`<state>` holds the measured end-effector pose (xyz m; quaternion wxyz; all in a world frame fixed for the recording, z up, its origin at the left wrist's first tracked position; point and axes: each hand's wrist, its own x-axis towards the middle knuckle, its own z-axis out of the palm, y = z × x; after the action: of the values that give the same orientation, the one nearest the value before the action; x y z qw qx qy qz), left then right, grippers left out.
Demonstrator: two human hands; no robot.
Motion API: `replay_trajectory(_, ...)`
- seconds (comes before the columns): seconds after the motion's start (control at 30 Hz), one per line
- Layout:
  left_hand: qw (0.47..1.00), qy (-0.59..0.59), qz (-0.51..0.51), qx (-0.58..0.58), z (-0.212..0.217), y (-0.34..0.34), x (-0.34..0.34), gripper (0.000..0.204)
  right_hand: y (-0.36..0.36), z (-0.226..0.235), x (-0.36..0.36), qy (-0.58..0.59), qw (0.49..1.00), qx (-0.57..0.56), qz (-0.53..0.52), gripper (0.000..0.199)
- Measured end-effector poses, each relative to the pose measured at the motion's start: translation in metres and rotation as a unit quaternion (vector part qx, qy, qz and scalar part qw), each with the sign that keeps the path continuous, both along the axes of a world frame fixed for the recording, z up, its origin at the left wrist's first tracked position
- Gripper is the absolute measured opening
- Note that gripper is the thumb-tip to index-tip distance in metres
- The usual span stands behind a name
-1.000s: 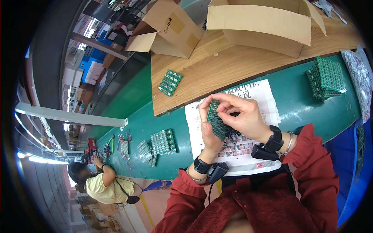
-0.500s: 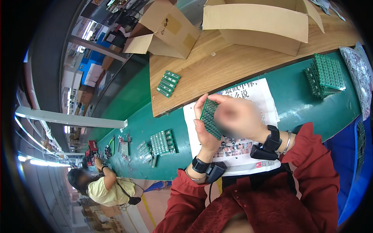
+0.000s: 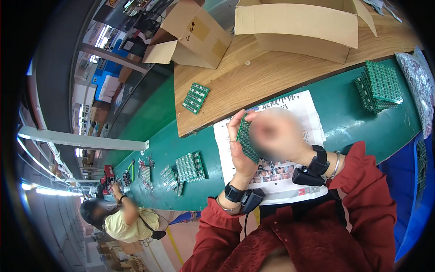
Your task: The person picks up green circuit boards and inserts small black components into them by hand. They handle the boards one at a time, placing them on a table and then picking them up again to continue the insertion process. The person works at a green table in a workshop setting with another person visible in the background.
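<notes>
A green circuit board panel [image 3: 246,143] stands tilted in my left hand [image 3: 243,162]. My left thumb and fingers are closed round its left and lower edges. Over its right side and upper corner lies my right hand [image 3: 286,138], curled and touching the panel; a blur hides most of its fingers and anything small in them. Beneath both hands is a printed paper sheet [image 3: 222,138], spread on the green bench mat [image 3: 335,113]. Both wrists carry black strapped devices.
Green board panels are stacked at the right [image 3: 383,84], beside a filled plastic bag [image 3: 419,86]. More panels [image 3: 190,167] lie left; one panel [image 3: 196,98] rests on the wooden board [image 3: 253,90]. Behind stand two cardboard boxes [image 3: 199,38] [image 3: 297,25]. A co-worker [image 3: 131,222] works far left.
The panel has turned slightly more edge-on between my hands. Both hands stay in nearly the same place. The co-worker's arm and body have shifted a little.
</notes>
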<state>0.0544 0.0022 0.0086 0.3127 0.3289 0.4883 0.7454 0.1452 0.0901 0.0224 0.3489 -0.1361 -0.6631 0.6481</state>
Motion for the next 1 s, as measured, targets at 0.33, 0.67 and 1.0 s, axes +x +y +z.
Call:
replay_trajectory(0.33,1.0,0.01,-0.004,0.005,-0.001,-0.002,-0.002,0.087,-0.002,-0.002,-0.001,0.027,1.0,0.002,-0.016,0.033)
replay_trajectory(0.67,0.998,-0.021,0.056,0.023,0.004,0.002,-0.006,0.08,0.001,0.0,0.0,0.026,0.998,0.047,-0.025,0.039)
replay_trajectory(1.0,0.997,-0.063,0.005,0.039,0.0,0.001,-0.002,0.079,-0.003,-0.005,-0.001,-0.025,0.999,-0.013,0.019,0.044)
